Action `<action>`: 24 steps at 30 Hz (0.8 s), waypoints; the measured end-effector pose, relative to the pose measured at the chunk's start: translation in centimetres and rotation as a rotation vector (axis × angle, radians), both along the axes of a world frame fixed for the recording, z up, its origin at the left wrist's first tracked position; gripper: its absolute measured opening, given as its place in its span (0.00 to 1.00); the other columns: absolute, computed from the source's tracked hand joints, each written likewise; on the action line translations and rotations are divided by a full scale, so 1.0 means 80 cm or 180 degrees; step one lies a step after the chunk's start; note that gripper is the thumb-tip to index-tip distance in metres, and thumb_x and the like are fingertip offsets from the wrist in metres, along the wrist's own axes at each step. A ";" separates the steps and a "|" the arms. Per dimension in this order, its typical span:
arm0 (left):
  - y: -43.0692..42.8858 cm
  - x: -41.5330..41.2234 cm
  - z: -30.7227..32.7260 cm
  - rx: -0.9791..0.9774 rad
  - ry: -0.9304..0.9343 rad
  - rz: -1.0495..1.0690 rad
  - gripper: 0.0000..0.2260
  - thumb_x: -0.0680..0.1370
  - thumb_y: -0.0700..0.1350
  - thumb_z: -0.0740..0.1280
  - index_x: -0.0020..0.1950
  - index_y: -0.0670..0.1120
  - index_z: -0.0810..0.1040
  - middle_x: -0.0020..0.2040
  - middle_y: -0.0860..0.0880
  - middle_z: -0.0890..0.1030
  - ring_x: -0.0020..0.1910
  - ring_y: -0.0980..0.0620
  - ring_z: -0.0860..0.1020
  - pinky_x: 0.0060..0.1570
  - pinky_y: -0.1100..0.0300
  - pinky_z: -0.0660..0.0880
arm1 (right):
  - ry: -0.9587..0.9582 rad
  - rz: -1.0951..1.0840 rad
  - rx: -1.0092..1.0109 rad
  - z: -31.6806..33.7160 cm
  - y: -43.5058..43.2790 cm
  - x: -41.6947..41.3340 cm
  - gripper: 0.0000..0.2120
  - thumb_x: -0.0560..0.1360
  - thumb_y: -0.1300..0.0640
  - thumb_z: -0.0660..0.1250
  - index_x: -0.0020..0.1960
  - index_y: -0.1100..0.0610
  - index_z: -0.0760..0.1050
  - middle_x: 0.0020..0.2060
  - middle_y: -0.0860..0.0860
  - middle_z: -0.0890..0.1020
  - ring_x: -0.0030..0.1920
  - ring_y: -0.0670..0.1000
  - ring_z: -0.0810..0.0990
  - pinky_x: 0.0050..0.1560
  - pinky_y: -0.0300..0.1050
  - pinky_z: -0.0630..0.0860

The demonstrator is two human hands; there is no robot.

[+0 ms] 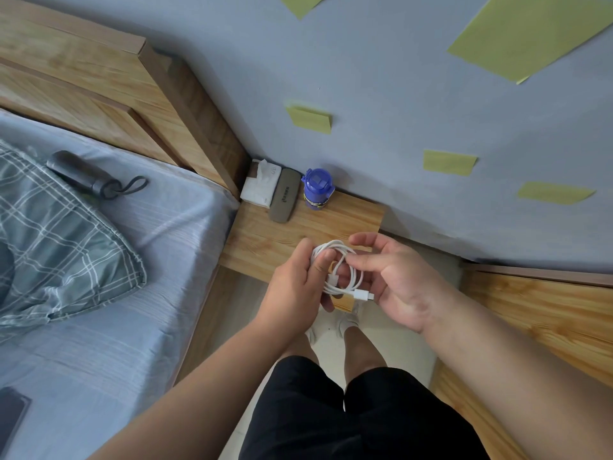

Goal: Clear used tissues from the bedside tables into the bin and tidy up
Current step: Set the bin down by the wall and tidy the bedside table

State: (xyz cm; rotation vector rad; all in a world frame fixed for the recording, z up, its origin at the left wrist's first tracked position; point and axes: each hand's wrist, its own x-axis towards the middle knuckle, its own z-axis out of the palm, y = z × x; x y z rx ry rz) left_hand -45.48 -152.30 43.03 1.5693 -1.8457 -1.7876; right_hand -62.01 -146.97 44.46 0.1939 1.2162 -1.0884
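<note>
While I watch through the head camera, both hands hover over the near edge of the wooden bench (308, 227) beside the bed (109, 293). My left hand (295, 280) has its grip closed on a coiled white cable (338, 270), with the thumb pressed through the loops. My right hand (394, 283) is half open, its forefinger and thumb pinching the right side of the same coil; a white plug end (363, 295) hangs out against its palm.

At the far left corner of the bench, against the grey wall (365, 94) and the headboard (132, 91), sits a white tissue pack (258, 189) with one tissue poking out of its top. Just beside it, touching or nearly so, lies a grey oblong case (282, 200). A blue bottle (316, 189) stands upright next to that, by the far edge. I see no loose tissues on the bench.

On the bed, a dark folded umbrella (86, 175) lies near a plaid pillow (59, 234). Green paper notes (310, 119) are stuck on the wall.
</note>
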 end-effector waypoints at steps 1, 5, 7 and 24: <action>-0.002 0.001 0.001 0.0071 0.0063 0.0002 0.15 0.87 0.56 0.61 0.45 0.50 0.72 0.31 0.54 0.84 0.27 0.52 0.83 0.26 0.59 0.76 | -0.0168 -0.0010 0.0003 -0.001 0.000 -0.001 0.13 0.76 0.72 0.68 0.56 0.59 0.77 0.41 0.59 0.86 0.37 0.56 0.85 0.45 0.55 0.85; -0.013 0.007 0.000 0.0202 0.0148 -0.0245 0.14 0.88 0.53 0.60 0.49 0.47 0.75 0.30 0.52 0.84 0.26 0.52 0.81 0.29 0.54 0.79 | -0.0717 0.0321 -0.0033 -0.003 0.002 -0.006 0.20 0.73 0.65 0.71 0.64 0.58 0.75 0.41 0.55 0.85 0.41 0.54 0.83 0.62 0.60 0.74; -0.017 0.007 0.000 0.0122 0.0115 -0.0335 0.15 0.88 0.53 0.60 0.51 0.43 0.76 0.34 0.47 0.85 0.27 0.52 0.81 0.31 0.52 0.79 | -0.0926 0.0442 -0.0128 -0.002 -0.001 -0.009 0.19 0.75 0.64 0.68 0.66 0.58 0.76 0.40 0.53 0.82 0.38 0.51 0.81 0.57 0.55 0.73; -0.052 -0.006 0.005 -0.1800 -0.0084 -0.1639 0.17 0.87 0.56 0.60 0.72 0.55 0.81 0.37 0.48 0.84 0.31 0.50 0.78 0.36 0.49 0.79 | -0.1777 -0.0080 -0.0396 -0.006 -0.005 -0.018 0.19 0.74 0.67 0.53 0.56 0.59 0.78 0.30 0.51 0.69 0.24 0.47 0.65 0.48 0.58 0.79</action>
